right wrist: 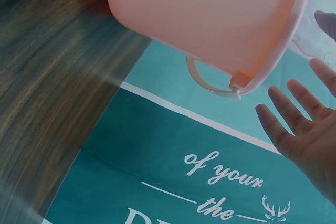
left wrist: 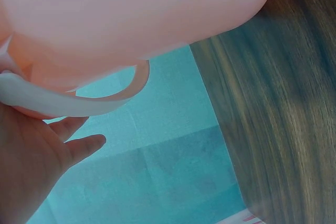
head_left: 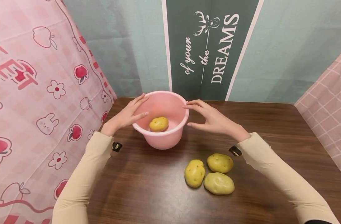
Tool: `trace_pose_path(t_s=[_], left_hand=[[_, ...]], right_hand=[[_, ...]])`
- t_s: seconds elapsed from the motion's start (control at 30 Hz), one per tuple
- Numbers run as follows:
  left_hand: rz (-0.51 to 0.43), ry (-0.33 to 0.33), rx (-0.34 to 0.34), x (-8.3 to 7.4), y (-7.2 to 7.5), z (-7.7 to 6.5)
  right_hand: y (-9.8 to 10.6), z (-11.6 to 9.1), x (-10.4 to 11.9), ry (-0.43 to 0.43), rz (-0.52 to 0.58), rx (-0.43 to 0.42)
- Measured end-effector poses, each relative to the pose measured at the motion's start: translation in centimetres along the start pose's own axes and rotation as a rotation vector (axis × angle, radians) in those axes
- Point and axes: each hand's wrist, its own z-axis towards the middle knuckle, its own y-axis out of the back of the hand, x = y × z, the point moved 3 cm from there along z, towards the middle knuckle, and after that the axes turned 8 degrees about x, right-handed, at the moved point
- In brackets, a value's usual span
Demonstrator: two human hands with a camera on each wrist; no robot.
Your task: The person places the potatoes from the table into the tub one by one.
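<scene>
Bench (head_left: 136, 189), pink bucket (head_left: 163, 141), two hands, four potatoes.
In my head view the dark wood-grain bench carries the bucket near its back edge. Left hand (head_left: 125, 115) at the bucket's left rim, grip spread, fingers extended; whether it touches, I cannot tell. Right hand (head_left: 212, 118) just beside the right rim, grip also spread. One yellow potato (head_left: 159, 124) lies inside the bucket; I log three outside, close together on the bench: left potato (head_left: 194, 173), front potato (head_left: 219, 183), rear potato (head_left: 220, 163).

Potato (head_left: 158, 124) in bucket (head_left: 163, 142), three potatoes (head_left: 194, 174) before it
</scene>
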Motion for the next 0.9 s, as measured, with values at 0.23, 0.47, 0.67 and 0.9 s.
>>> trace_pose_path(t_s=[0.23, 0.47, 0.67, 0.9], left_hand=[[0.000, 0.002, 0.001, 0.1, -0.1, 0.1], [0.007, -0.002, -0.004, 0.1, -0.1, 0.2], [0.010, -0.001, -0.003, 0.1, -0.1, 0.2], [0.009, 0.002, -0.001, 0.2, -0.1, 0.2]], right_hand=[[-0.2, -0.6, 0.0, -0.011, 0.010, 0.013], [-0.4, -1.1, -0.2, -0.026, 0.004, 0.002], [-0.6, -1.4, -0.5, -0.031, 0.007, 0.000], [-0.8, -1.8, -0.7, -0.021, 0.002, 0.001]])
